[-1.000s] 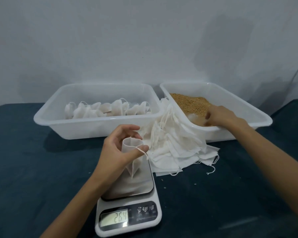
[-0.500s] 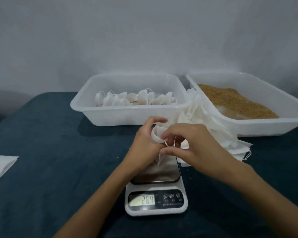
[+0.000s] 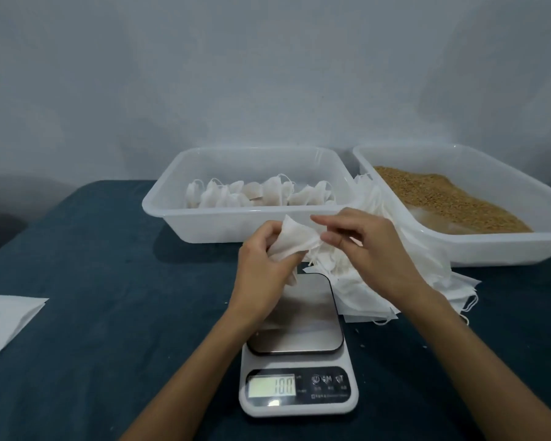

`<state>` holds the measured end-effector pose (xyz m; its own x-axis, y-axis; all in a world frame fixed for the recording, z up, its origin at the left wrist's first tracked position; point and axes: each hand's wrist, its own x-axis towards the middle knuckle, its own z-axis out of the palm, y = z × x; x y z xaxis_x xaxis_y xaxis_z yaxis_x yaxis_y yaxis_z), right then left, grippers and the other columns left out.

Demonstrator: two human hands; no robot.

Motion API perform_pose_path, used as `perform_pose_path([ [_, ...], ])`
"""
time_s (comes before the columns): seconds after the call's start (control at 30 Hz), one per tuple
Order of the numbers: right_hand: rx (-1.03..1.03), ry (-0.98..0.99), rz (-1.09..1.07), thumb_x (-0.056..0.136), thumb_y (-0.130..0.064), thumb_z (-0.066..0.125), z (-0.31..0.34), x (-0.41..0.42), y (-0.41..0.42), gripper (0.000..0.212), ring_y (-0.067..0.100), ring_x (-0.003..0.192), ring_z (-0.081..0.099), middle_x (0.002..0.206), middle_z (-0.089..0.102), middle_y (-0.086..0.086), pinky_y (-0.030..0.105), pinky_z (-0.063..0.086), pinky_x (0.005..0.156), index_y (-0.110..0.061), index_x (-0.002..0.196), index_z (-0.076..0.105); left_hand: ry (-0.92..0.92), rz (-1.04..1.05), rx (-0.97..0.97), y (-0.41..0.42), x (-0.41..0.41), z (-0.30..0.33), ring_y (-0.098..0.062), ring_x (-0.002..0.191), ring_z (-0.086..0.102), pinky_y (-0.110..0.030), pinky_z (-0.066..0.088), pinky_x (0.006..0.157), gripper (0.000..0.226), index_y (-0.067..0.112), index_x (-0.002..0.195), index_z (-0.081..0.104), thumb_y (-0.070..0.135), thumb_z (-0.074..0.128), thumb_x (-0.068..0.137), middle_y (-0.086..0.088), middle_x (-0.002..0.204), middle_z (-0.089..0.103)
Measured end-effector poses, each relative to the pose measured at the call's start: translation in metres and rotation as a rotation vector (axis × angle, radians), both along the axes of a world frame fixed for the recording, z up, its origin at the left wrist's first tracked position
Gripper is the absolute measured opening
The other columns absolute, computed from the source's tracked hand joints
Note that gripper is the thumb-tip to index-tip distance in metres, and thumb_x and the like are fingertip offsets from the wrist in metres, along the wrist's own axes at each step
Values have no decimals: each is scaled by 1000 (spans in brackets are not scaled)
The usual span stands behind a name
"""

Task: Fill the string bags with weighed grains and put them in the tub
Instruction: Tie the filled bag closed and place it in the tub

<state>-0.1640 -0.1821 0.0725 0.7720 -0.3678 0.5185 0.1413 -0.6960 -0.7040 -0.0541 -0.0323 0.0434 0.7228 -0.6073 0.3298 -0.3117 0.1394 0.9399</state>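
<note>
- A string bag point(image 3: 295, 241) is gripped by the left hand point(image 3: 264, 265) at frame centre and pinched at its right edge by the right hand point(image 3: 363, 246).
- The tub point(image 3: 178, 214) of filled bags lies directly above, nearer the left hand.

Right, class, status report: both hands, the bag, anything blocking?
Left hand grips string bag above scale. Right hand pinches bag's edge. Path to tub open.

Head view, forward-down, close over table point(image 3: 109, 281)
</note>
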Motion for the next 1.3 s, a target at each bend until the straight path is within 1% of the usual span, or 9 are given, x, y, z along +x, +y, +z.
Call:
perform_pose_path([
  [0.13,-187,165,38,98,-11,64,-11,6,-2,18,12,78,62,83,67,-7,24,47,75,-15,86,77,-143,146,54,1,6,-3,-4,78,66,-17,51,63,28,20,102,67,-2,74,85,11,90,73],
  [0.27,462,173,209,107,-16,47,-17,6,-9,35,14,66,55,72,58,-3,29,47,77,1,81,62,-609,300,286,3,10,-8,-25,80,57,-38,45,71,24,12,106,67,-4,68,88,-2,89,67],
  [0.4,958,-19,433,101,-10,52,-14,3,-12,22,12,68,54,102,68,7,29,53,75,8,89,57,-729,306,318,2,10,-8,-27,75,52,-38,38,68,15,9,102,70,-2,67,92,-6,83,65],
  [0.7,1409,-269,572,96,-3,42,-10,6,-17,27,9,54,47,71,50,0,24,56,68,-12,73,54,-985,283,312,2,-13,8,-24,59,39,-35,35,52,12,4,81,62,-1,71,87,-8,65,54],
  [0.9,1261,-215,468,102,-33,49,-12,7,-22,32,15,76,66,112,72,10,33,59,80,-15,84,69,-694,326,355,-11,42,45,-23,65,52,-36,42,64,18,6,90,54,11,50,107,-5,74,58],
  [1.0,1387,-304,406,103,-40,48,-11,5,-32,36,13,64,56,90,67,4,30,57,68,-16,83,66,-382,373,294,-40,89,70,-6,61,56,-13,40,57,30,11,82,58,14,43,109,0,74,60],
  [1.07,1435,-345,397,104,-41,47,-11,3,-39,39,13,58,44,76,52,-2,26,50,60,-18,76,62,-172,380,332,-63,118,78,-13,69,60,-21,48,66,32,12,85,62,17,41,109,-5,85,67],
  [1.2,1465,-382,416,103,-48,44,-12,-1,-46,43,11,54,29,70,29,-5,23,36,55,-19,72,51,-322,219,980,-90,153,73,-23,91,60,-31,47,80,28,6,121,69,22,55,104,-5,110,63],
  [1.3,1488,-416,427,104,-52,39,-9,-3,-50,50,10,51,29,65,33,-5,23,36,53,-19,70,51,-399,58,1170,-98,157,67,-20,79,54,-28,41,70,23,6,104,70,28,64,101,-1,91,56],
])
